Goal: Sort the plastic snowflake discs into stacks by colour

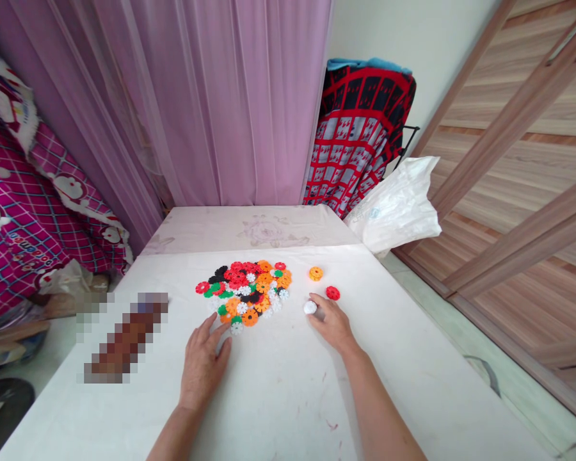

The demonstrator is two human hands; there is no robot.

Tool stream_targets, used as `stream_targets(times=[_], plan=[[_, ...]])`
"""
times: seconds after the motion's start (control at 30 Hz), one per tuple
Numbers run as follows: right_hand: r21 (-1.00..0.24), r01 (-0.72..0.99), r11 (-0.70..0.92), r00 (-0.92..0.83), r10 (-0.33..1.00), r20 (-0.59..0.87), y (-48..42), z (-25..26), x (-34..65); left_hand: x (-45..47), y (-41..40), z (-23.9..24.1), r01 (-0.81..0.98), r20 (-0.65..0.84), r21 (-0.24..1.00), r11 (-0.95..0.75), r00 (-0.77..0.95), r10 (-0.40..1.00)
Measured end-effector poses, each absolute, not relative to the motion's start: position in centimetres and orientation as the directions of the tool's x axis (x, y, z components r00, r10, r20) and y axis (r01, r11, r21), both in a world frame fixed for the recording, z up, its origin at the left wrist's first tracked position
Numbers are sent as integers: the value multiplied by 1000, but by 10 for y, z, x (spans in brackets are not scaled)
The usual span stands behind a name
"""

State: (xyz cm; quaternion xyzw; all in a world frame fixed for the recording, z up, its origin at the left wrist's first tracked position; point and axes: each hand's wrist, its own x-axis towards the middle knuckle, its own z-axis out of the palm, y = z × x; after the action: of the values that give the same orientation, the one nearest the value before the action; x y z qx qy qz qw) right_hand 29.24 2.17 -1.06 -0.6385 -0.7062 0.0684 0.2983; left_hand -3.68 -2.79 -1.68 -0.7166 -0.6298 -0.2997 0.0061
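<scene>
A loose pile of plastic snowflake discs (249, 288) in red, orange, black, green and white lies mid-table. My left hand (204, 358) rests at the pile's near left edge, fingers spread, fingertips beside a clear disc (237, 328) and some green and orange ones. To the right of the pile, my right hand (333, 323) has its thumb and forefinger closed around white snowflake discs (310, 307), which look stacked. Just beyond that hand sit red snowflake discs (333, 292) and, farther back, orange snowflake discs (315, 273).
The white-covered table (278, 410) has a pixelated brown object (125, 339) on its left. A white plastic bag (398, 205) stands by the far right corner. Purple curtains (230, 102) hang behind, a wooden wardrobe (518, 153) is at right, and pink checked fabric (43, 192) at left.
</scene>
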Motion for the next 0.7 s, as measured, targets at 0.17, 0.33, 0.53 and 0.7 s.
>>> stream_targets(times=[0.17, 0.33, 0.53, 0.7], plan=[[-524, 835, 170, -5, 954, 300, 24, -11, 293, -37, -28, -17, 906, 445, 367, -210, 28, 895], [-539, 821, 190, -4, 945, 327, 23, -12, 293, -37, -28, -17, 908, 454, 355, -222, 40, 890], [-391, 897, 207, -21, 903, 430, 31, 16, 267, -37, -27, -18, 908, 442, 360, -215, 36, 896], [-241, 961, 138, -60, 951, 305, 47, 39, 224, -37, -26, -19, 906, 457, 357, -226, 41, 888]])
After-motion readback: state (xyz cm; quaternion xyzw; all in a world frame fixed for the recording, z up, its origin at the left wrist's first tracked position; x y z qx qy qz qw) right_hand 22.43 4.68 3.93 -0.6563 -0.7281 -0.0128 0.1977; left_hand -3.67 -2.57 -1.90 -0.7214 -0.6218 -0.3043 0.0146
